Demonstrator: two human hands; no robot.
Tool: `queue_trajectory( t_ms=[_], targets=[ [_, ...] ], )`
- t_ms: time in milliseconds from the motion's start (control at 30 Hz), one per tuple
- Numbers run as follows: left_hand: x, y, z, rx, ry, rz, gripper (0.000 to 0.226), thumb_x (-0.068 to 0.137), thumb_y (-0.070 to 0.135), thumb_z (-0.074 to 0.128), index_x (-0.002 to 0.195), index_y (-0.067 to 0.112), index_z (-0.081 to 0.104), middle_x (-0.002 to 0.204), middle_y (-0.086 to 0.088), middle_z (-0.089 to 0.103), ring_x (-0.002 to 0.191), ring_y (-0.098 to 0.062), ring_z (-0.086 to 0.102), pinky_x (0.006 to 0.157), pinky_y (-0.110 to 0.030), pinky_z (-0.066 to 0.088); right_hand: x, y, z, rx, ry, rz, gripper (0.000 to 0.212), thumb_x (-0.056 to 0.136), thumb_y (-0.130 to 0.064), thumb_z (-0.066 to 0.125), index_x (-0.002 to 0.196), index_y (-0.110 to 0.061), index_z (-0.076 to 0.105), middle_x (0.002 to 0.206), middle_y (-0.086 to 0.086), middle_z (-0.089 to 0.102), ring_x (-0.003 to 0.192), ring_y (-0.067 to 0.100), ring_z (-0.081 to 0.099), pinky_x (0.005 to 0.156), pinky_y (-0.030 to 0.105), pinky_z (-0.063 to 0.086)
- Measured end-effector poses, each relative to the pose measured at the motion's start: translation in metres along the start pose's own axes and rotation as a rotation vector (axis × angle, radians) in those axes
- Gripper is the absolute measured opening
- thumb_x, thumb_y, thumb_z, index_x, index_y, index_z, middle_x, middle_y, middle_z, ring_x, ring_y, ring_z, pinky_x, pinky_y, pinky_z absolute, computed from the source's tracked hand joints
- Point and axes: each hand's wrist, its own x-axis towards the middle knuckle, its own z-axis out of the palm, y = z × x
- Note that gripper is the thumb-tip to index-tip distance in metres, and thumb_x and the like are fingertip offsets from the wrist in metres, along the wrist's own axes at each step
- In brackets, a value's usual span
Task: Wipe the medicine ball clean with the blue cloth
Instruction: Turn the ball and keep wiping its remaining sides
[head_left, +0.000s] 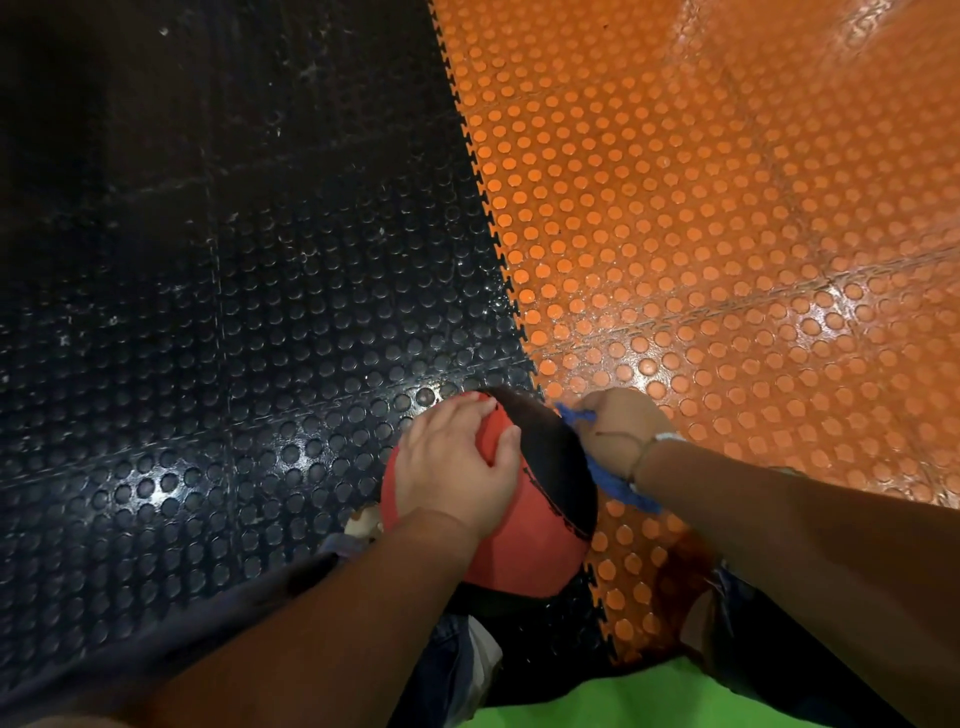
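A red and black medicine ball (540, 535) sits low in the middle of the view, over the seam between black and orange floor tiles. My left hand (457, 467) lies on top of its red panel, fingers spread and curved over the surface, thumb on the black panel's edge. My right hand (621, 434) is at the ball's right side, gripping a blue cloth (615, 486) against the black panel. Parts of the cloth stick out above and below the hand. The ball's underside is hidden.
Studded black rubber tiles (234, 312) cover the floor on the left, studded orange tiles (727, 234) on the right. My legs in dark trousers (753, 649) and a bright green garment (597, 696) fill the bottom edge.
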Motion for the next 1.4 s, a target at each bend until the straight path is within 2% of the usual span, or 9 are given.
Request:
queue_trajectory(
  t_ms=[167, 333, 500, 667, 767, 833, 1033, 1233, 1400],
  targets=[
    [-0.015, -0.004, 0.006, 0.006, 0.063, 0.046, 0.058, 0.077, 0.058, 0.030, 0.117, 0.031, 0.063, 0.128, 0.016, 0.056, 0.117, -0.015, 0.048, 0.104, -0.037, 0.035, -0.028, -0.009, 0.006, -0.024, 0.157, -0.276, 0.032, 0.095, -0.027, 0.047, 0.124, -0.021, 0.058, 0.120, -0.003, 0.055, 0.103, 0.018, 0.054, 0.084, 0.020, 0.038],
    [-0.019, -0.003, 0.006, 0.005, 0.069, 0.070, 0.054, 0.078, 0.056, 0.034, 0.114, 0.031, 0.065, 0.125, 0.015, 0.058, 0.116, -0.017, 0.050, 0.104, -0.042, 0.036, -0.012, -0.002, 0.002, -0.032, 0.018, -0.055, 0.024, 0.095, -0.018, 0.046, 0.112, -0.015, 0.064, 0.100, 0.005, 0.062, 0.084, 0.018, 0.052, 0.071, 0.018, 0.038],
    [-0.017, -0.009, 0.008, 0.002, 0.099, 0.071, 0.050, 0.079, 0.052, 0.039, 0.110, 0.025, 0.067, 0.119, 0.009, 0.063, 0.110, -0.022, 0.055, 0.098, -0.040, 0.041, -0.031, -0.032, 0.005, -0.046, 0.135, -0.415, 0.026, 0.095, -0.028, 0.045, 0.113, -0.020, 0.063, 0.111, 0.001, 0.059, 0.099, 0.019, 0.056, 0.086, 0.028, 0.047],
    [-0.017, -0.001, 0.009, 0.007, 0.083, 0.099, 0.049, 0.079, 0.053, 0.040, 0.111, 0.027, 0.067, 0.121, 0.013, 0.062, 0.112, -0.019, 0.055, 0.099, -0.038, 0.039, 0.009, -0.022, -0.007, -0.009, 0.022, -0.029, 0.022, 0.094, -0.020, 0.049, 0.103, -0.014, 0.067, 0.094, 0.005, 0.066, 0.067, 0.015, 0.056, 0.063, 0.025, 0.049],
    [-0.020, -0.004, 0.011, 0.023, 0.097, 0.138, 0.045, 0.080, 0.048, 0.043, 0.109, 0.024, 0.068, 0.116, 0.008, 0.064, 0.107, -0.022, 0.057, 0.095, -0.039, 0.042, 0.002, -0.037, -0.005, -0.074, 0.041, -0.217, 0.020, 0.094, -0.023, 0.048, 0.093, -0.013, 0.066, 0.079, -0.001, 0.057, 0.074, 0.018, 0.056, 0.062, 0.024, 0.043],
    [-0.022, -0.009, 0.010, 0.025, 0.107, 0.157, 0.043, 0.080, 0.046, 0.044, 0.107, 0.022, 0.067, 0.113, 0.006, 0.064, 0.104, -0.025, 0.058, 0.093, -0.041, 0.045, -0.012, -0.043, 0.002, -0.086, 0.082, -0.397, 0.022, 0.094, -0.027, 0.048, 0.102, -0.017, 0.066, 0.093, 0.000, 0.058, 0.085, 0.018, 0.055, 0.075, 0.027, 0.046],
    [-0.028, -0.004, 0.012, 0.023, 0.125, 0.202, 0.038, 0.080, 0.048, 0.047, 0.105, 0.027, 0.067, 0.116, 0.011, 0.064, 0.109, -0.021, 0.058, 0.096, -0.034, 0.036, 0.022, -0.013, -0.002, -0.089, -0.043, -0.013, 0.018, 0.093, -0.019, 0.049, 0.095, -0.014, 0.066, 0.083, 0.003, 0.062, 0.059, 0.012, 0.051, 0.052, 0.020, 0.043],
    [-0.027, -0.012, 0.013, 0.020, 0.123, 0.211, 0.038, 0.080, 0.046, 0.047, 0.104, 0.025, 0.067, 0.115, 0.009, 0.064, 0.107, -0.021, 0.057, 0.093, -0.035, 0.040, -0.010, -0.020, 0.007, 0.041, 0.096, -0.343, 0.029, 0.094, -0.027, 0.050, 0.119, -0.019, 0.062, 0.113, -0.002, 0.059, 0.095, 0.015, 0.054, 0.082, 0.021, 0.041],
    [-0.017, 0.007, 0.002, -0.049, 0.005, 0.124, 0.048, 0.075, 0.060, 0.041, 0.103, 0.032, 0.068, 0.118, 0.018, 0.061, 0.113, -0.011, 0.051, 0.101, -0.029, 0.032, 0.013, 0.003, -0.004, 0.378, -0.044, 0.096, 0.021, 0.090, -0.022, 0.058, 0.103, -0.008, 0.066, 0.085, 0.007, 0.057, 0.077, 0.019, 0.052, 0.064, 0.022, 0.041]
  ],
)
